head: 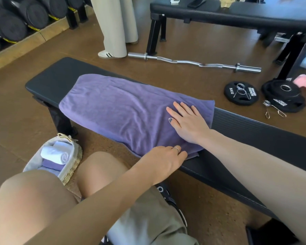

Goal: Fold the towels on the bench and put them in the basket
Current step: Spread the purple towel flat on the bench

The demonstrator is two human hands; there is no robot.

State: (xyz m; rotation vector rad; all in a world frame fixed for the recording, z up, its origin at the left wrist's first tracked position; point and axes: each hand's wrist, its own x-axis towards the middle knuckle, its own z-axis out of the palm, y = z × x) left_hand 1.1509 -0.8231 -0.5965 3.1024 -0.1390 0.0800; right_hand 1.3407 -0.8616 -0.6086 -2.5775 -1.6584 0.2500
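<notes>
Gym flooring in brown runs under a black padded tabletop that crosses the head view on a slant. Spread along it lies a purple towel, its near edge hanging a little over the side. The right hand rests flat on the towel's right end, fingers straight and spread, holding nothing. Just nearer the body, the left hand sits at the towel's near right corner with fingers loosely curled over the edge; whether it pinches the cloth I cannot tell.

My guess is that the step in hand is smoothing the towel before a fold or roll. To do it well, press the wrinkles out away from the right hand toward the far left end, keep the long edges lined up with the tabletop, then bring the corner under the left hand across evenly so the layers match.

Left of the left hand and lower, on the floor beside the knees, stands a woven basket already holding a rolled white towel and a folded purple one. Beyond the right hand lie a curl bar, weight plates and spring clips, well apart from the work. A bystander's trouser legs stand farther off. Only the person's own knees sit between towel and basket.
</notes>
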